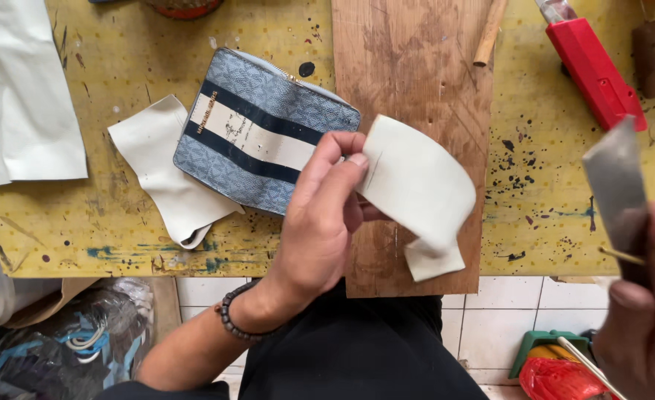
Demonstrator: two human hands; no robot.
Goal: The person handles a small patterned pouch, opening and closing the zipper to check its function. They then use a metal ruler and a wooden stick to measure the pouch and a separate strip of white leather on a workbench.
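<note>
Left hand (320,215) pinching curled cream leather strip (416,185) over wooden board (416,74), wrist bent; right hand (649,296) raised, gripping flat metal blade (615,185).

A yellow surface (557,185), paint-spattered and scuffed, fills the far side under soft, even light. A bare wooden board (416,81) lies across its middle, and white floor tiles (490,326) show at the near edge, with crumpled plastic bags (68,341) heaped near left.

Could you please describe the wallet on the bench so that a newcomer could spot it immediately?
On the yellow workbench, look left of the wooden board. The wallet lies there, blue-grey and patterned, with a cream band between dark stripes, unlike the plain cream pieces beside it.
</note>
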